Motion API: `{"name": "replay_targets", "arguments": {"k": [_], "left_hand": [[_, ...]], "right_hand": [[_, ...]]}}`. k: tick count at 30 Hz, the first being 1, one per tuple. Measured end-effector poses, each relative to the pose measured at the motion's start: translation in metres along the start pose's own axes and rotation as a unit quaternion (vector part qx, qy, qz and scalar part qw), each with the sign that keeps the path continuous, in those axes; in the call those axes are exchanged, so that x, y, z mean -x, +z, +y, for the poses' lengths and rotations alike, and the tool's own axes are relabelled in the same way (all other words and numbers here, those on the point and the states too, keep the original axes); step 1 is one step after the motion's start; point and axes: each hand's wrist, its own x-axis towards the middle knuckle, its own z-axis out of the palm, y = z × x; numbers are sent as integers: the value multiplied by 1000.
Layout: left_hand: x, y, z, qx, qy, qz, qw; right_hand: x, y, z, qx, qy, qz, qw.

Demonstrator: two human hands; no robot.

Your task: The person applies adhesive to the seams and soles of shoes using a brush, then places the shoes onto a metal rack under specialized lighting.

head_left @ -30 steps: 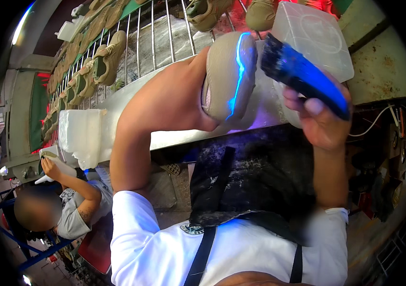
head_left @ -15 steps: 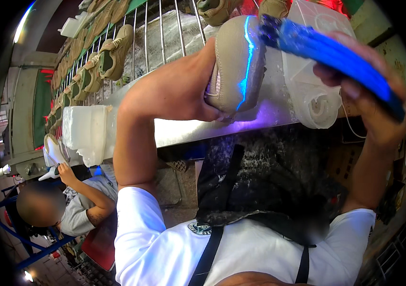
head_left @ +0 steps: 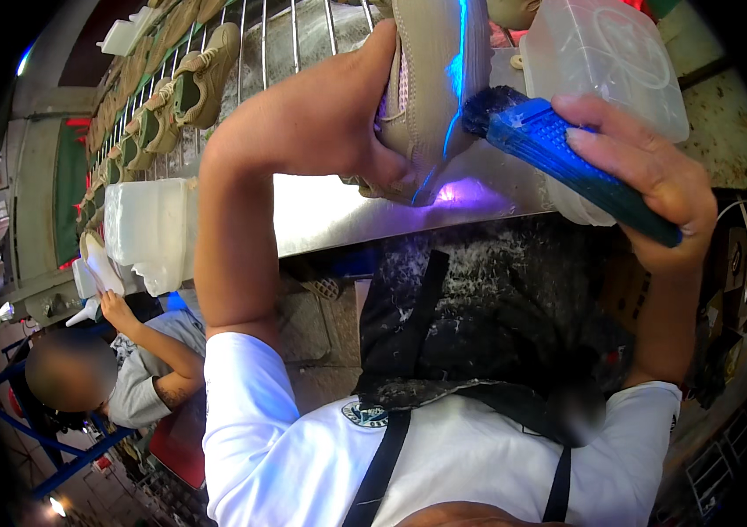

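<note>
A blue brush stood at the right edge of a beige shoe

From the left, a translucent tub sat on the metal bench; the left hand gripped the shoe over the bench (most of its fingers were hidden), a line of blue light running down the upper. To the right, the right hand was closed around the brush, its bristles touching or just beside the shoe. The step in hand looked like brushing that lit side; a further stroke seemed to call for a steady shoe and bristles kept along its edge. Rack bars and a translucent box crowded the far side; more room lay near, past the bench edge
</note>
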Motion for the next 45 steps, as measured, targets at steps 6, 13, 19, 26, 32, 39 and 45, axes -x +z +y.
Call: {"name": "replay_targets", "arguments": {"k": [6,13,19,26,32,39,45], "left_hand": [[-6,-4,7,106,30,-3,994],[-9,-8,9,86,-25,18,996],[-23,-23,-5,22,128,-11,992],[-25,-2,2,27,120,76,990],[-28,-25,-13,123,40,-67,989],[-19,-26,-4,133,46,-65,988],[-15,-17,-25,80,53,4,995]], "right_hand": [[4,21,-6,32,38,54,997],[-3,24,-9,119,17,4,993],[3,36,6,96,-13,29,995],[20,61,25,88,7,61,994],[28,84,32,51,39,88,994],[34,82,23,-294,239,134,916],[17,81,16,-331,216,228,890]]}}
